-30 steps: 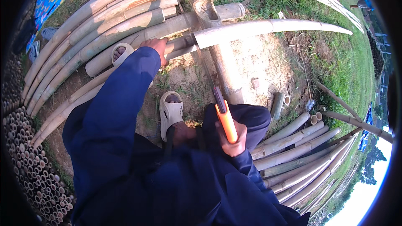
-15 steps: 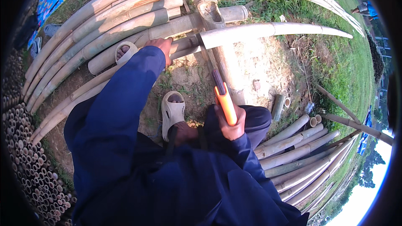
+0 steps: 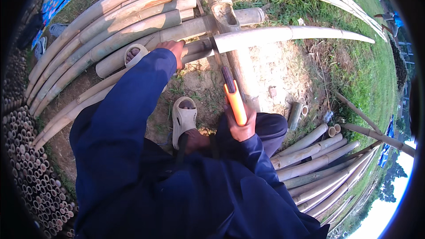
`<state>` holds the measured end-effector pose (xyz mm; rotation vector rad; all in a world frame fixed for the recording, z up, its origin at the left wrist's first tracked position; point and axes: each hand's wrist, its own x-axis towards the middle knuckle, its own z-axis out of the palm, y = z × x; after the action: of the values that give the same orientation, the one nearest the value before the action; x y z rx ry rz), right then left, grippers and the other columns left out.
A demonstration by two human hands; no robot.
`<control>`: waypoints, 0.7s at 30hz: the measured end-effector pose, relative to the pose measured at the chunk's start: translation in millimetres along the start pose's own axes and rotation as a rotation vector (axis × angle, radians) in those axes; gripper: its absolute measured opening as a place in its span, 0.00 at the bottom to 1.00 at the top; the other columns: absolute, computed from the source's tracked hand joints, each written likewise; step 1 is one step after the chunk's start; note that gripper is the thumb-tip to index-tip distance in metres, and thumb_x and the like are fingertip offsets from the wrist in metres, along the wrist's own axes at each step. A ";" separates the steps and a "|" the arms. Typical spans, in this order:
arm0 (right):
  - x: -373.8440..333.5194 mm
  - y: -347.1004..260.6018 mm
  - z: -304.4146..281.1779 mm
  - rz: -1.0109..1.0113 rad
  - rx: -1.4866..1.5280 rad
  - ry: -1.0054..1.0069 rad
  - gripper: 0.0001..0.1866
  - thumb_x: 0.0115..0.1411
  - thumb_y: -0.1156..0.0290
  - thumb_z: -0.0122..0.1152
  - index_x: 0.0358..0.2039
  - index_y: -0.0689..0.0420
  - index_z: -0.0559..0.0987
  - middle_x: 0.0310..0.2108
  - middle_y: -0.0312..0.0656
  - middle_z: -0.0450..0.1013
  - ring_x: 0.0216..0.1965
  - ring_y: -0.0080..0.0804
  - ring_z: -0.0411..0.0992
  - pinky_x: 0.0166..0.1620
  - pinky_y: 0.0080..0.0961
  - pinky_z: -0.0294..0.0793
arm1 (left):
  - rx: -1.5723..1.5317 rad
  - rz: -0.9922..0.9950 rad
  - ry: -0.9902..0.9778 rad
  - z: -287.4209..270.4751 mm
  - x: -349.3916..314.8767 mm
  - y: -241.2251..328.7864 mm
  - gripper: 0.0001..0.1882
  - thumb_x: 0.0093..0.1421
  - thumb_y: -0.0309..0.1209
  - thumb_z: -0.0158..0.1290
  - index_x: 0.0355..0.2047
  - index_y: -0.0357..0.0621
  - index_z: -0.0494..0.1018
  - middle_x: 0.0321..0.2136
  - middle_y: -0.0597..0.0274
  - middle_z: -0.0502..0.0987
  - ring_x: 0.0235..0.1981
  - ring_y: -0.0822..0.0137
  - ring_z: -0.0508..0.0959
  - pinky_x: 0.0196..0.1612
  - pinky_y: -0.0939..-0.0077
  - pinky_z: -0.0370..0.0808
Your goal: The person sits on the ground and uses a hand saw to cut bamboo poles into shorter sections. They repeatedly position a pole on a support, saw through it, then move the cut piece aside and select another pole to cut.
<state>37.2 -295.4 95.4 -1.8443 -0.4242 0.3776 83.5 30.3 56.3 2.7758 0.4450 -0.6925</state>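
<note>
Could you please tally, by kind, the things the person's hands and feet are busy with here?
Hands: 2, left hand and right hand
Orange-handled tool: 1
Bamboo pole gripped by the left hand: 1
Cream sandals: 2, left sandal and right sandal
Total: 6

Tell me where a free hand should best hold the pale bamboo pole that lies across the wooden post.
Probably the bare shaft of the pole to the right of the post, fingers wrapping from above. It is round and uncovered there, and the left hand already holds the other side.
</note>
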 end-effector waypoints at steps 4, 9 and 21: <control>-18.1 -8.3 -10.1 0.022 -0.038 -0.034 0.06 0.62 0.77 0.67 0.36 0.66 0.81 0.21 0.41 0.74 0.22 0.22 0.67 0.30 0.27 0.72 | 0.030 -0.007 -0.006 2.0 -8.5 -7.5 0.43 0.44 0.42 0.74 0.60 0.47 0.71 0.45 0.47 0.84 0.50 0.45 0.83 0.53 0.54 0.79; -105.9 -37.5 -66.8 0.132 -0.223 -0.068 0.13 0.61 0.77 0.67 0.46 0.65 0.84 0.28 0.44 0.82 0.27 0.30 0.79 0.37 0.25 0.79 | -0.017 0.000 -0.026 2.8 -1.4 -5.3 0.42 0.42 0.38 0.72 0.59 0.45 0.71 0.41 0.44 0.84 0.46 0.43 0.84 0.50 0.53 0.79; 9.8 15.6 5.1 -0.047 -0.057 -0.038 0.06 0.64 0.77 0.68 0.38 0.65 0.81 0.27 0.36 0.75 0.28 0.19 0.69 0.33 0.24 0.71 | -0.184 0.028 0.111 9.3 -5.2 -19.9 0.43 0.43 0.48 0.73 0.59 0.49 0.73 0.44 0.43 0.83 0.48 0.41 0.82 0.53 0.52 0.77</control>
<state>45.2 -291.1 78.6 -1.8813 -0.5074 0.3724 68.3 44.6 47.7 2.6488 0.4658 -0.4675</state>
